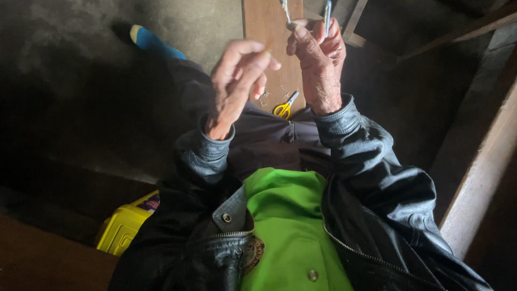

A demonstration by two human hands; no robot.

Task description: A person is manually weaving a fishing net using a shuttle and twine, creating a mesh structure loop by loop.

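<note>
Both my hands are raised in front of me, above my lap. My right hand (319, 64) is closed around a thin blue-and-white stick (327, 13) that points up, and a thin pale strand (284, 9) rises from its fingertips. My left hand (237, 81) is close beside it, fingers drawn together at the tips near a tiny orange speck (267, 47); whether it grips anything is unclear. Small yellow-handled scissors (284, 108) lie on a brown wooden board (266, 32) below the hands, among small scraps.
A yellow plastic box (121, 229) sits at my lower left. A blue-and-yellow object (153, 43) lies on the dark grey floor at the upper left. Pale wooden beams (479, 178) run along the right, with thinner slats (458, 32) at the top right.
</note>
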